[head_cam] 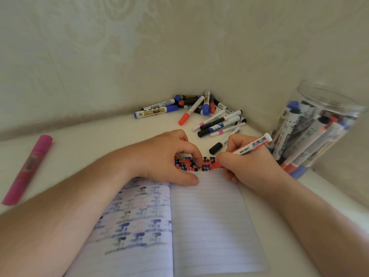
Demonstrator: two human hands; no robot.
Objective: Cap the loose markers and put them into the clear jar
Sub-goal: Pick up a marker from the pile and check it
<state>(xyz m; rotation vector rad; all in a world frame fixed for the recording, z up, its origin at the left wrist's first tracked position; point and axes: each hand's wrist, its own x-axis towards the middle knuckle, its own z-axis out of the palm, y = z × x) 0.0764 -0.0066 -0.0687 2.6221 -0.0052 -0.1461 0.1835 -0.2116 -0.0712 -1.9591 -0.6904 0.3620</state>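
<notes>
A pink marker (27,170) lies capped at the far left of the white table (95,136). The left hand (167,158) presses on the top of an open lined notebook (207,216), fingers curled; something red shows under its knuckles, though what cannot be told. The right hand (247,166) pinches a red whiteboard marker (251,145), tip down on a band of red, blue and black dots (207,163). Loose markers (199,110) are heaped in the far corner. At the right, the clear jar (315,134) holds many markers.
</notes>
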